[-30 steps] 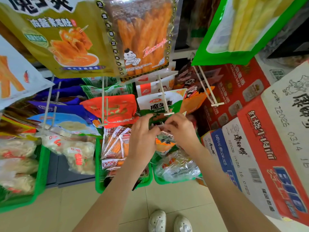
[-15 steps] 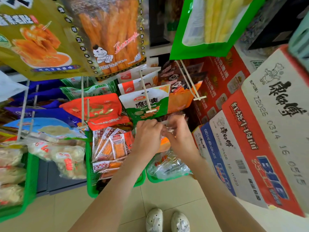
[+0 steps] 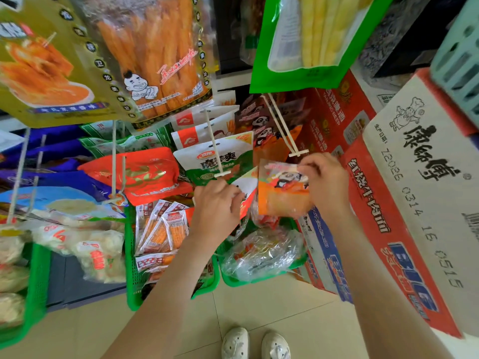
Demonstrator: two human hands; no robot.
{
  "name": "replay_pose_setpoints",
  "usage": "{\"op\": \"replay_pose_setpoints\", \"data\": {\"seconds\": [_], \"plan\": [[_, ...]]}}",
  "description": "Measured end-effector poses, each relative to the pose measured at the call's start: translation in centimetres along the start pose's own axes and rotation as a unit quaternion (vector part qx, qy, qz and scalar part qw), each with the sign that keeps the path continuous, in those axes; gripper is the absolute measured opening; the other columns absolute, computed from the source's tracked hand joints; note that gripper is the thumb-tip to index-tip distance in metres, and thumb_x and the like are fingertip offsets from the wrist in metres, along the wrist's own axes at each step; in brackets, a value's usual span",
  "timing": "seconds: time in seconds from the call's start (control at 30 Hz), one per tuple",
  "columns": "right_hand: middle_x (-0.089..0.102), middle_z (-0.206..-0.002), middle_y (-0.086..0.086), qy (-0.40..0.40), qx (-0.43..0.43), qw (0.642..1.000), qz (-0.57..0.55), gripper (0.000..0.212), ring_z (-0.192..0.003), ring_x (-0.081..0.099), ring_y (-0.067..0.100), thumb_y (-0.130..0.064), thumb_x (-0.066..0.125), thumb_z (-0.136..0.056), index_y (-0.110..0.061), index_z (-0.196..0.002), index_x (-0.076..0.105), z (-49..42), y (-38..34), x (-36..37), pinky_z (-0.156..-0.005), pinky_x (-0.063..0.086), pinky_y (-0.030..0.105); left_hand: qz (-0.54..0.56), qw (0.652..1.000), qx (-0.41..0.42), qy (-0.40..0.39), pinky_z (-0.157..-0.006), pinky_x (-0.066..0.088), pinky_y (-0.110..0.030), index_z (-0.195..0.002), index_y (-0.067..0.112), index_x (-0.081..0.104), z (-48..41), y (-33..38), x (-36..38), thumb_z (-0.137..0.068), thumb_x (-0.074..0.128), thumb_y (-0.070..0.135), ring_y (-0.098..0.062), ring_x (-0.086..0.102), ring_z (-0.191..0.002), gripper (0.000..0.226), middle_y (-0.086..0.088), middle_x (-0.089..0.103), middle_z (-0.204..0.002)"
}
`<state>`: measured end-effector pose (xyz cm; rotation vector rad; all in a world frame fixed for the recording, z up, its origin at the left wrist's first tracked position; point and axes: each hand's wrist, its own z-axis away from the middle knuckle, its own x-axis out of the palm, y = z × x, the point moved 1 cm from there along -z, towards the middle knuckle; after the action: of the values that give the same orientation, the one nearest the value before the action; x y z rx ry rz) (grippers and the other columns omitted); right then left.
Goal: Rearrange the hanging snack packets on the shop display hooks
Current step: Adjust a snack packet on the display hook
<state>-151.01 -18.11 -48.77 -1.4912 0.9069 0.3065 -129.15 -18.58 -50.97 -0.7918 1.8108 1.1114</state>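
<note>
My right hand (image 3: 325, 181) pinches the top of an orange snack packet with a panda print (image 3: 282, 194), held just below the tip of a white double hook (image 3: 298, 153). More panda packets (image 3: 261, 125) hang further back on that hook. My left hand (image 3: 216, 203) grips a white and orange packet (image 3: 246, 189) just left of the panda one, below the end of another white hook (image 3: 222, 174). That hook carries green and white packets (image 3: 215, 159).
Red packets (image 3: 145, 174) hang on a hook to the left. Large packets (image 3: 145, 55) and a green bag (image 3: 305, 40) hang overhead. Green baskets (image 3: 132, 268) of snacks stand below, stacked cartons (image 3: 404, 203) at right. My shoes (image 3: 255, 343) are on the tiled floor.
My hands have come apart: the right one has carried the panda packet right, up to the tip of the double hook. The left hand stays below the middle hook, holding the other packet.
</note>
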Motion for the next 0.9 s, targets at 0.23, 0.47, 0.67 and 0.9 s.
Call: {"op": "replay_pose_setpoints", "data": {"seconds": [0.23, 0.47, 0.67, 0.9], "plan": [[0.06, -0.085, 0.0, 0.062, 0.041, 0.993, -0.094, 0.01, -0.08, 0.053, 0.01, -0.002, 0.061, -0.082, -0.009, -0.082, 0.068, -1.2, -0.1, 0.2, -0.068, 0.04, 0.012, -0.031, 0.999, 0.032, 0.025, -0.062, 0.008, -0.029, -0.077, 0.013, 0.07, 0.1, -0.6, 0.4, -0.084, 0.056, 0.017, -0.016, 0.042, -0.076, 0.016, 0.0, 0.053, -0.068], [0.06, -0.089, -0.001, 0.014, 0.032, 0.996, -0.081, 0.03, -0.079, 0.05, 0.01, 0.011, 0.052, -0.079, -0.013, -0.084, 0.07, -3.0, -1.0, 1.6, -0.063, 0.035, 0.004, -0.034, 0.997, 0.037, 0.053, -0.062, 0.02, -0.031, -0.074, 0.012, 0.07, 0.6, -1.4, 0.5, -0.081, 0.055, 0.013, -0.016, 0.038, -0.074, 0.016, -0.001, 0.053, -0.066], [0.061, -0.086, 0.003, 0.009, 0.002, 0.996, -0.091, 0.025, -0.08, 0.052, 0.011, 0.012, 0.051, -0.078, -0.005, -0.082, 0.069, -3.6, -0.6, 1.3, -0.068, 0.036, 0.005, -0.021, 0.998, 0.065, 0.006, -0.063, 0.014, -0.028, -0.075, 0.014, 0.069, 0.4, -1.5, -0.1, -0.054, 0.077, -0.013, -0.016, 0.037, -0.076, 0.035, -0.001, 0.054, -0.068], [0.063, -0.092, 0.011, -0.034, 0.021, 0.99, -0.139, 0.016, -0.087, 0.06, 0.023, 0.002, 0.055, -0.085, -0.009, -0.083, 0.066, -5.5, 0.5, 2.2, -0.075, 0.049, 0.029, -0.049, 0.991, 0.116, -0.037, -0.06, 0.015, -0.029, -0.073, 0.013, 0.071, 0.0, -0.8, -0.3, -0.04, 0.08, -0.016, -0.018, 0.046, -0.067, 0.045, 0.0, 0.057, -0.065]]}}
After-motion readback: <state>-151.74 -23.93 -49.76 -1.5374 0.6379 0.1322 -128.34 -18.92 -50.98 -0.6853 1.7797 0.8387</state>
